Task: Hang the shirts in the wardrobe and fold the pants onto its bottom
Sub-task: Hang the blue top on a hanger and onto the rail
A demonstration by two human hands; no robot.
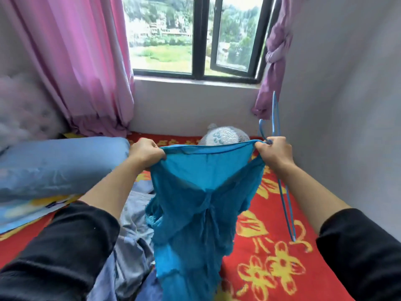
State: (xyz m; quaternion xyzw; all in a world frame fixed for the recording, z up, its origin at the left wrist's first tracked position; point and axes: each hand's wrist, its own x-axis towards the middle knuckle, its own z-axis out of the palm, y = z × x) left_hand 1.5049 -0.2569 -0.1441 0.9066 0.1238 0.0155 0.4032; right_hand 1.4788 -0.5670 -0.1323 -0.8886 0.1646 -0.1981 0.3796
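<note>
Head view is showing the left hand (pixel 145 152) and the right hand (pixel 274 153) stretching the open edge of a blue top (pixel 195 203) between them at the centre of the frame. Both sets of fingers are curling tightly round the fabric. The right hand is also clamping a thin blue hanger (pixel 286 205), which is sticking out above and below the fist at the right of the frame. The rest of the top is hanging down in ruffled folds over the bed (pixel 271 257) and a heap of grey-blue clothes (pixel 132 224) at lower centre.

Judging by this, the person is getting ready to thread the hanger into the top. To do it well, the left hand should be keeping the opening wide and taut while the right is letting go of the cloth and feeding one hanger arm in at a time. The knit looks loose and likely to snag on the hook. No wardrobe is appearing in frame.
</note>
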